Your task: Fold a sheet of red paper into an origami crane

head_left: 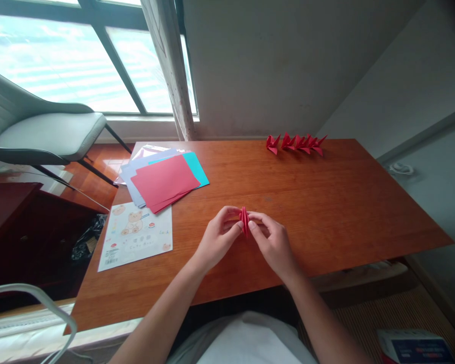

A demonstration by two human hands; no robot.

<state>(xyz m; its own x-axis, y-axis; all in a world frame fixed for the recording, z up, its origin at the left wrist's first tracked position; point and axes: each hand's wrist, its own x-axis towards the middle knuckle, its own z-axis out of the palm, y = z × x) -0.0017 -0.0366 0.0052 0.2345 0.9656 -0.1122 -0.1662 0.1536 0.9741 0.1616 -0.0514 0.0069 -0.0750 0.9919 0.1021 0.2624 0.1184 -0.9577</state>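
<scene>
A small piece of folded red origami paper (244, 221) stands upright between my hands, just above the front middle of the wooden table (326, 217). Its layers show edge-on as a narrow, pleated shape. My left hand (223, 232) pinches it from the left with thumb and fingers. From the right, my right hand (271, 237) grips it in the same way, thumb toward me. The fingertips hide part of the folds. Several finished red paper cranes (296, 143) sit in a row at the table's far edge.
Loose red paper sheets (167, 182) lie fanned at the left, over a turquoise sheet (197, 169) and pale bluish ones. A printed bear card (136, 235) lies nearer me. Beyond the table's left side are a chair (49, 134) and a white curved tube (34, 289).
</scene>
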